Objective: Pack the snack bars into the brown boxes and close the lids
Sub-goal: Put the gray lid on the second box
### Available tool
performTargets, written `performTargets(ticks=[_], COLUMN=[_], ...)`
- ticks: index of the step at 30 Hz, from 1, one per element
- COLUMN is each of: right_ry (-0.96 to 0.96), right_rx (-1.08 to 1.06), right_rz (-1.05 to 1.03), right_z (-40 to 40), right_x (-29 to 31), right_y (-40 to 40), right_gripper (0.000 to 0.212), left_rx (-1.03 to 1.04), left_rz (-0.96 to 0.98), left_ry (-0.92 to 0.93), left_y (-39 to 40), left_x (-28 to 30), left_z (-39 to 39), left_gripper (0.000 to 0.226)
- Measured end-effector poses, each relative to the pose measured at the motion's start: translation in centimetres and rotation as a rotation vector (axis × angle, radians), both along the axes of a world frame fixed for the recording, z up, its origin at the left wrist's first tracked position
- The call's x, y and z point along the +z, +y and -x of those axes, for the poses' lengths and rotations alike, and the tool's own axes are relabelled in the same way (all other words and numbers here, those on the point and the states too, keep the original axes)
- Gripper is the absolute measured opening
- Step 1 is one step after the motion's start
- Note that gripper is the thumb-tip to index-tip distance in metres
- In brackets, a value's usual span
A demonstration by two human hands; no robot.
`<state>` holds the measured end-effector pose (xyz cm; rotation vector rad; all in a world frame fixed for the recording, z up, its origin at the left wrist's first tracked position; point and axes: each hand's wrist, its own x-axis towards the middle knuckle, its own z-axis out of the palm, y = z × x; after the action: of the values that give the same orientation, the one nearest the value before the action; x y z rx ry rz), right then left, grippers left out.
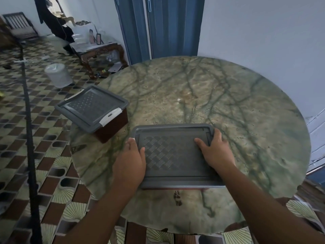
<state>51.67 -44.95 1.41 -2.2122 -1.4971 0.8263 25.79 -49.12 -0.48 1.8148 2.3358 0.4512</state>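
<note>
A brown box stands at the near middle of the round table, covered by its grey lid (175, 152). My left hand (131, 159) lies over the lid's left edge, fingers curled down the side. My right hand (214, 150) presses on the lid's right part, fingers wrapped over the far right corner. A second brown box (114, 125) with a grey lid (91, 104) and white latches sits closed at the table's left edge, partly overhanging it. No snack bars show.
The green marble table (211, 95) stretches bare behind and to the right of the boxes. On the patterned floor to the left stand a white bucket (58, 74) and a low wooden side table (102, 51). A blue door (158, 27) is behind.
</note>
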Motion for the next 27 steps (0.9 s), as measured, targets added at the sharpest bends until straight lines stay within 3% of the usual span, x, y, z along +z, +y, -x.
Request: performTargets(ticks=[6,9,12,16,20,23,27], right_ry=[-0.348,-0.396,-0.066,0.562,0.591,0.564,0.559], right_rx=[0.172,0.238,0.049,-0.289,-0.308,-0.309,-0.283], right_rz=[-0.065,-0.115,-0.227,0.008,0.012,-0.017,0.001], right_z=[1.2,1.4,-0.6,-2.3,-2.2,-2.2,-2.2], right_x=[1.5,1.2,0.4,-1.1,-1.7,-1.6,-1.0], right_y=[-1.8,-3.1,-2.3,-0.7,-0.2,-0.2,-0.2], right_gripper=[0.082,0.080,0.068,0.042,0.036,0.037,0.040], left_rx=[-0.001,0.001,-0.003,-0.001,-0.002,-0.044,-0.212], left_rz=[-0.015,-0.007,-0.022,-0.030,-0.032,-0.070,-0.043], left_ry=[-0.022,-0.026,-0.021,-0.034,-0.037,0.101,0.161], left_y=[-0.1,-0.1,-0.1,0.0,0.3,1.5,5.1], left_x=[-0.2,-0.1,-0.2,-0.3,-0.8,-0.5,2.0], left_z=[0.2,0.1,0.2,0.3,0.8,1.5,0.8], left_gripper=[0.062,0.062,0.061,0.060,0.057,0.053,0.066])
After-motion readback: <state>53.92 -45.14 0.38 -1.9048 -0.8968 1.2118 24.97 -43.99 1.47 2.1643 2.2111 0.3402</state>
